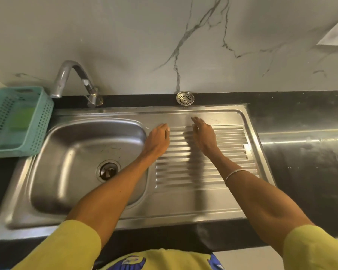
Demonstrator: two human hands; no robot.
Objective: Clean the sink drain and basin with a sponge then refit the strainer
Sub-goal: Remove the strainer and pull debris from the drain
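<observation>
Your left hand [158, 138] and right hand [203, 133] hang loosely open, holding nothing. The strainer [185, 98] waits at 12 o'clock so the drain [108, 170] stays bare for the sponge [22, 118] at 9 o'clock.

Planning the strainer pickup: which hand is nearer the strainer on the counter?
Right. The right hand is just below the strainer; the left hand is further left, beside the basin.

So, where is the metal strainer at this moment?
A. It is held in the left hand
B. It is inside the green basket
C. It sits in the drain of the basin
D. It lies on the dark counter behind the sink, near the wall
D: the strainer lies on the dark counter by the wall, while the drain is open and both hands are empty.
</observation>
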